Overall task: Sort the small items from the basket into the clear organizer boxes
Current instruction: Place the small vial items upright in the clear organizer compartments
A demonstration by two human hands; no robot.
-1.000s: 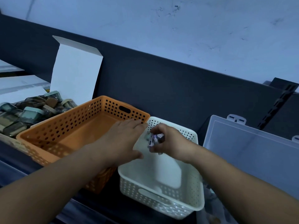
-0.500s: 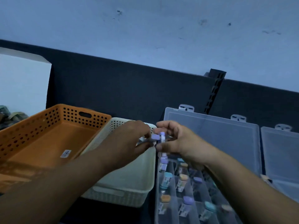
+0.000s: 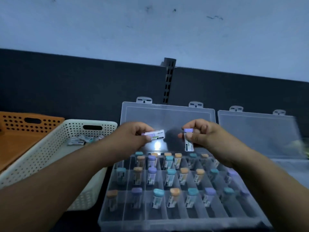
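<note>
Gripping purple-capped labelled vial (image 3: 154, 135) sideways in left hand (image 3: 132, 137), pinching second purple-capped vial (image 3: 188, 140) upright in right hand (image 3: 203, 133), above open clear plastic organizer (image 3: 167, 221). Dark shelf (image 3: 78, 222) beneath; black back panel (image 3: 83, 84), pale scuffed wall (image 3: 150, 30) behind.

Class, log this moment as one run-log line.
left hand: holds sideways vial | right hand: holds upright vial | organizer: open, part filled | white basket: loose vials inside
</note>
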